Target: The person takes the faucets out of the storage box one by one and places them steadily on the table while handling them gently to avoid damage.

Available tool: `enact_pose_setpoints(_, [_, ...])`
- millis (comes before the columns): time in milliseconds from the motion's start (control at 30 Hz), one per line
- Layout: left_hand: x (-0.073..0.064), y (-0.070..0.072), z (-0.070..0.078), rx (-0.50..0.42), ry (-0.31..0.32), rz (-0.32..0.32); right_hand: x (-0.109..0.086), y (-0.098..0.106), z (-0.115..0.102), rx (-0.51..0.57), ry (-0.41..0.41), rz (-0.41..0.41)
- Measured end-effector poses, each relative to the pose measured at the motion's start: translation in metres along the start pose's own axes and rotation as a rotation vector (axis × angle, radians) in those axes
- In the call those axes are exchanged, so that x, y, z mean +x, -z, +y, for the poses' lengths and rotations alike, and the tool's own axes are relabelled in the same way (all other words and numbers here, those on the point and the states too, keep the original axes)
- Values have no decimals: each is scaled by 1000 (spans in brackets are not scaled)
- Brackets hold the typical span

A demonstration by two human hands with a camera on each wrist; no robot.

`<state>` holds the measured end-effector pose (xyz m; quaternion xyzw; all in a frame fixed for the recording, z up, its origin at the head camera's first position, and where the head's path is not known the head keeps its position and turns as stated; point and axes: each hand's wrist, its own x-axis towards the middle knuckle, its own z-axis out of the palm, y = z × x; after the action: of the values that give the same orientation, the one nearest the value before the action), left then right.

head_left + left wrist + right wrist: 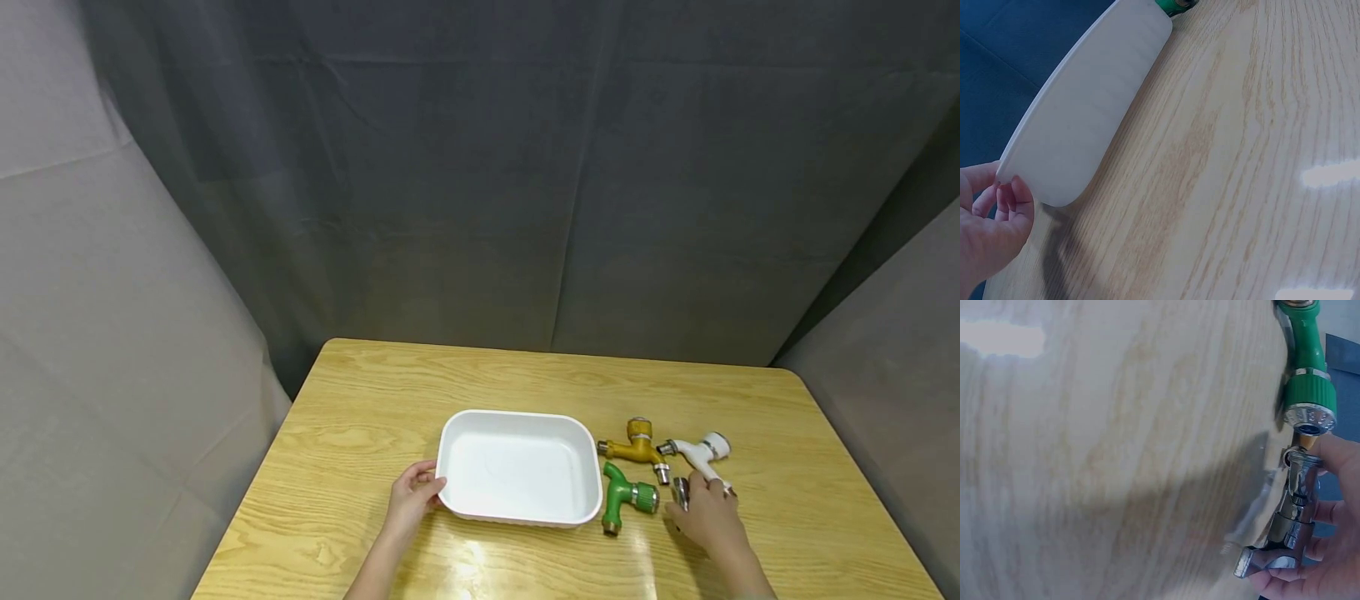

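At its left end, the white rectangular tub has its rim pinched by my left hand. The left wrist view shows the thumb over the rim and curled fingers against the outer wall of the tub. My right hand grips a chrome tap, with thumb at one end and fingertips at the other, low over the table. Beside that hand lie a green tap and a white tap. Farther back is a yellow tap.
The wooden table has its far edge along a dark grey curtain. Pale grey cloth hangs at the left and at the right. The green tap stands close to the tub's right end.
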<state>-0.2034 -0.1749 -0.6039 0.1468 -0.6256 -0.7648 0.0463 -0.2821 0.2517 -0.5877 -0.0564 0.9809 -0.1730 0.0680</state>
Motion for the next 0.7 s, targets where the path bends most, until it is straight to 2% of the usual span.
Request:
enact_pose_setpoints(100, [1, 0, 1, 1, 23, 4, 1, -4, 3, 1, -9, 9])
enact_pose_setpoints(267, [-1, -1, 4, -6, 20, -2, 0, -8, 5, 9, -40, -15])
enact_pose_setpoints(700, [1, 0, 2, 1, 36, 15, -4, -9, 3, 17, -42, -6])
